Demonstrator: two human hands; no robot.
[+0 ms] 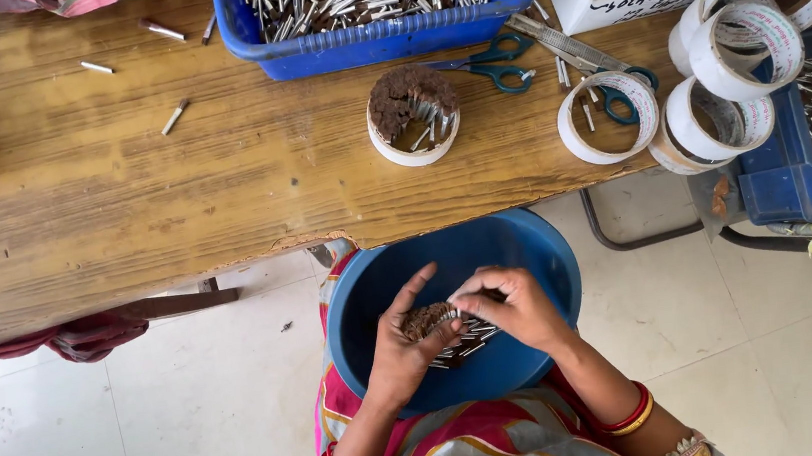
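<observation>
Holding a bundle of small silver sticks (pixel 449 332) with brown tips, you are working over the blue basin (pixel 549 253) that is sitting in your lap, just below the edge of the wooden table (pixel 120 188). Your left hand (pixel 406 344) is cupping the bundle from below and from its left side, palm turned up, fingers partly curled and the thumb raised. Your right hand (pixel 515 305) is coming in from the right with its fingertips pinched on the sticks at the bundle's upper right edge. The bundle is lying between the two hands and touching both; the brown tips are facing up and to the left, against your left palm, and the silver ends are pointing down and to the right, so the long axis is running slantwise toward your right hand. The left hand is carrying the weight, while the right is the one nearer the loose silver ends. On the table beyond, a tape ring packed with sticks (pixel 412 115) is sitting well apart from your hands, with scissors (pixel 499 62) and more tape rolls (pixel 716 115) to its right.
</observation>
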